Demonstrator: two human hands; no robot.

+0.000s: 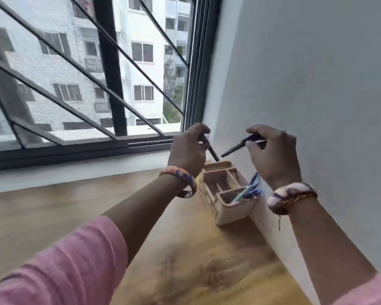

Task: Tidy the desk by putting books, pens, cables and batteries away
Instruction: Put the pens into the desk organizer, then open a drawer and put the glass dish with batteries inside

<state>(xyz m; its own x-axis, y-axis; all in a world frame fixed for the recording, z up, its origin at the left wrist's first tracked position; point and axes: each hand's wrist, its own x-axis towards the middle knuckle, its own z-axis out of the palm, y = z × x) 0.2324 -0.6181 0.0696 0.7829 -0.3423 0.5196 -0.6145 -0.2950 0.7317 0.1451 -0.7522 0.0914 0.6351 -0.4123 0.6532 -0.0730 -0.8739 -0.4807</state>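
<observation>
A beige desk organiser [222, 213] with several compartments stands on the wooden desk [185, 260] against the right wall. Blue pens [249, 190] lean in its nearest compartment. My left hand [187, 150] grips a dark pen [210, 148] that points down toward the organiser's far end. My right hand [273, 153] holds another dark pen [235, 148], tip slanting down to the left, just above the organiser. The two pen tips nearly meet over the box.
A barred window [86, 73] with a dark frame runs along the desk's far edge. A grey wall [306, 84] closes the right side. Bracelets sit on both wrists, pink sleeves on both arms.
</observation>
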